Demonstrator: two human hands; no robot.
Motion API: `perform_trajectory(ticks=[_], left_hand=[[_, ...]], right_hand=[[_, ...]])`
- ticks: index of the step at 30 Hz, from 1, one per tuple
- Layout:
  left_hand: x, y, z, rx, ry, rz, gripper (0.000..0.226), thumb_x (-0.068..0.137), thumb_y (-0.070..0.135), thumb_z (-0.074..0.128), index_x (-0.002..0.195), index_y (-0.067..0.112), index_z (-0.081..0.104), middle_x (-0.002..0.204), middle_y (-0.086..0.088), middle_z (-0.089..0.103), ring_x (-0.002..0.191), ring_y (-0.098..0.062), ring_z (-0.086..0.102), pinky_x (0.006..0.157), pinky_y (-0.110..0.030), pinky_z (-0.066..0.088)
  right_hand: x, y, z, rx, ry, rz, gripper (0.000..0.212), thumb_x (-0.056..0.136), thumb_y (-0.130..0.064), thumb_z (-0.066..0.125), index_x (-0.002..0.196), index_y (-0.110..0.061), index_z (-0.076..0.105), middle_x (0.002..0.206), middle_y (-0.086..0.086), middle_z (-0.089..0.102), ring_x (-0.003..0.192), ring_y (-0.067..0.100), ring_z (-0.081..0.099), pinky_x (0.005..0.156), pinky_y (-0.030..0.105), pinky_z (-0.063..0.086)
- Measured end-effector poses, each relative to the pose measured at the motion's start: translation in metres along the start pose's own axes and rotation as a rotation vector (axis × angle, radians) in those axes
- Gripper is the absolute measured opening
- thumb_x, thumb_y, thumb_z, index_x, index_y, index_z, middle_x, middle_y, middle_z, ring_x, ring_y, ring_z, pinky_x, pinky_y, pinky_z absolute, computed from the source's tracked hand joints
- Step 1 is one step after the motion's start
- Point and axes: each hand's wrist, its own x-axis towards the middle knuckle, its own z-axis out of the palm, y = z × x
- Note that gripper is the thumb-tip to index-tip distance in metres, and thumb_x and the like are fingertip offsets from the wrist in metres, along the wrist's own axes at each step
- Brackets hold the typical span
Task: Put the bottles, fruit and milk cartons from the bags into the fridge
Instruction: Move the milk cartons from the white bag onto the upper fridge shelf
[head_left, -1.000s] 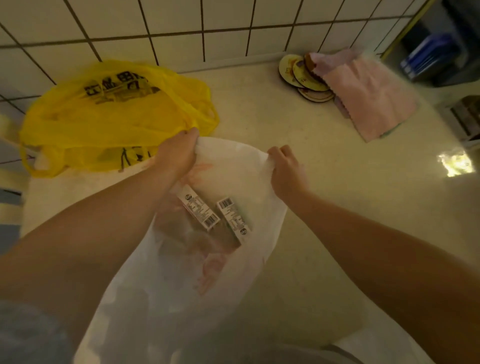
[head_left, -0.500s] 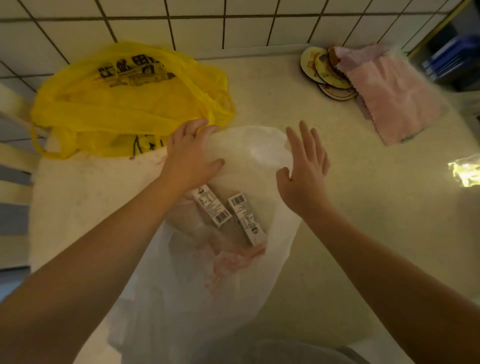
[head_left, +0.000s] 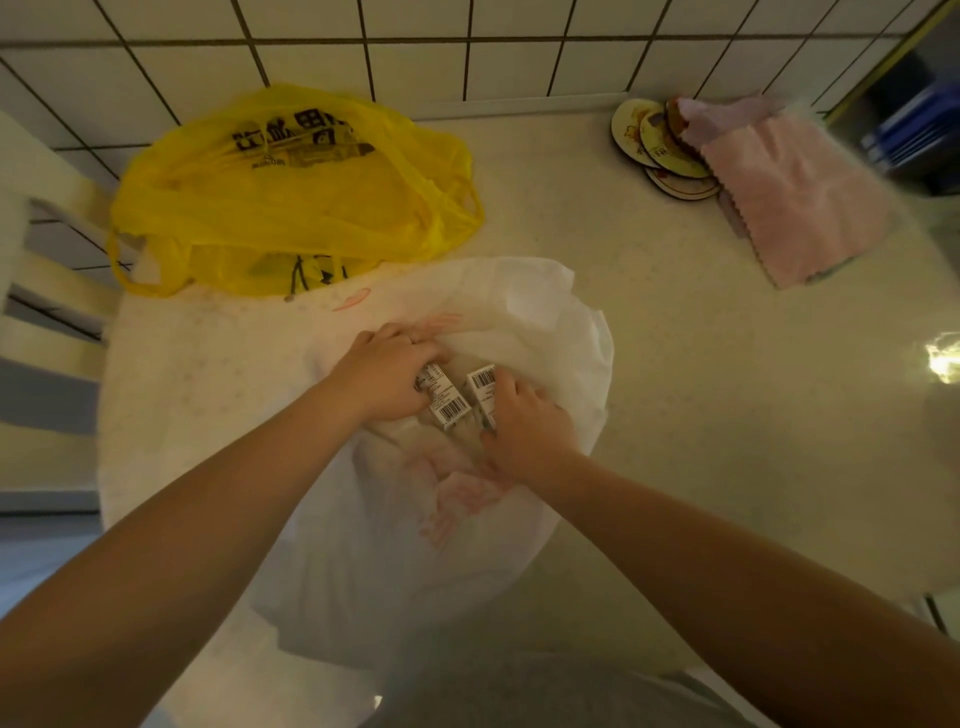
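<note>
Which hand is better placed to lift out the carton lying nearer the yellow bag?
Left. The left hand curls its fingers round that left carton inside the white bag, while the right hand grips the other carton beside it, farther from the yellow bag.

One wide-angle camera sat on the person's head and looked forward and steeply down over the pale countertop (head_left: 701, 389), near enough that both forearms filled the lower frame. The left hand (head_left: 387, 376) and right hand (head_left: 524, 426) met mid-frame at the milk cartons (head_left: 445, 404) (the lens bowed the tiled wall (head_left: 467, 67) along the top edge)
</note>
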Motion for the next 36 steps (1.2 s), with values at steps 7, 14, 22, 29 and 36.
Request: perform_trajectory(ticks=[7, 14, 22, 29, 36], left_hand=[[-0.004, -0.002, 0.007, 0.072, 0.046, 0.032, 0.045, 0.089, 0.028, 0.063, 0.131, 0.038, 0.053, 0.148, 0.006, 0.046, 0.137, -0.026, 0.033, 0.106, -0.045, 0.030], [-0.021, -0.002, 0.005, -0.081, 0.269, 0.068, 0.047, 0.090, 0.021, 0.066, 0.132, 0.038, 0.054, 0.146, 0.008, 0.050, 0.142, -0.026, 0.034, 0.113, -0.047, 0.022], [-0.076, 0.034, -0.017, -0.384, 0.554, 0.066, 0.038, 0.092, 0.020, 0.067, 0.125, 0.034, 0.054, 0.145, 0.013, 0.050, 0.152, -0.018, 0.019, 0.123, -0.051, 0.002], [-0.162, 0.083, -0.022, -0.979, 0.517, 0.003, 0.024, 0.097, 0.020, 0.063, 0.118, 0.023, 0.052, 0.110, 0.002, 0.060, 0.088, 0.002, 0.064, 0.068, -0.018, 0.055], [-0.260, 0.132, 0.020, -1.393, 0.430, -0.273, 0.026, 0.104, 0.034, 0.050, 0.126, 0.023, 0.058, 0.111, -0.010, 0.069, 0.083, -0.018, 0.072, 0.069, -0.043, 0.062]], right_hand=[[0.010, 0.008, -0.004, 0.194, -0.023, 0.161, 0.037, 0.088, -0.029, 0.062, 0.118, -0.012, 0.047, 0.113, 0.009, 0.062, 0.104, 0.032, 0.060, 0.076, 0.037, 0.048], [-0.013, 0.019, -0.036, 0.605, 0.067, 0.230, 0.033, 0.088, -0.015, 0.070, 0.110, -0.013, 0.046, 0.102, -0.003, 0.056, 0.094, 0.017, 0.057, 0.059, 0.022, 0.045], [-0.077, 0.016, -0.079, 0.986, 0.271, 0.139, 0.028, 0.087, -0.015, 0.075, 0.105, -0.016, 0.053, 0.101, -0.008, 0.061, 0.097, 0.014, 0.061, 0.067, 0.025, 0.054], [-0.155, 0.022, -0.087, 1.391, 0.185, 0.050, 0.020, 0.097, -0.014, 0.062, 0.117, -0.013, 0.064, 0.106, 0.006, 0.074, 0.098, 0.025, 0.072, 0.076, 0.040, 0.060], [-0.238, 0.028, -0.061, 1.608, 0.009, 0.011, 0.022, 0.102, -0.018, 0.051, 0.118, -0.017, 0.065, 0.107, 0.012, 0.073, 0.093, 0.031, 0.072, 0.074, 0.047, 0.060]])
